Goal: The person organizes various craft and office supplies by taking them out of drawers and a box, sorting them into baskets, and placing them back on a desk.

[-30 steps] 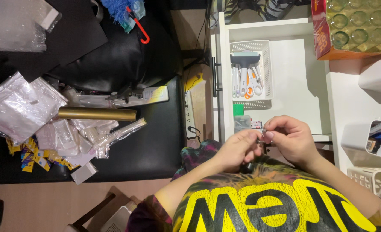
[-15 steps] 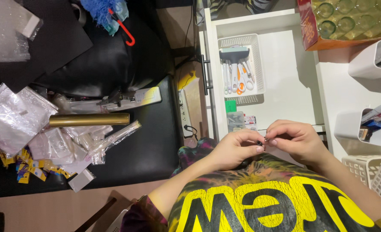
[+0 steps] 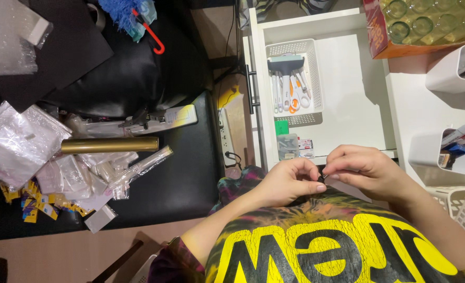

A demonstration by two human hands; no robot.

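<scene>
- Both hands meet just below the front edge of the white drawer (image 3: 347, 84); I see the left hand (image 3: 287, 181) and right hand (image 3: 366, 170) with fingertips pressed together, curled nearly closed.
- Pinched between them is a small dark item (image 3: 322, 177), held by left thumb and forefinger and by right fingertips at once; too small for me to say what it is.
- Item sits right at the contact point, so neither hand is nearer; it lies inward from both, to the right of the left hand, to the left of the right.
- Long axis: cannot tell, mostly hidden by fingers; only a dark speck shows.
- Item hangs over the yellow-and-black shirt (image 3: 321, 246), just below the drawer front, clear of the drawer floor.
- Inside the drawer, further up: white basket (image 3: 295, 118) with scissors and tools, well apart from the hands.
- Left of the drawer: gold roll (image 3: 109, 144) and clear plastic bags (image 3: 17, 141) on a black surface, well apart.
</scene>
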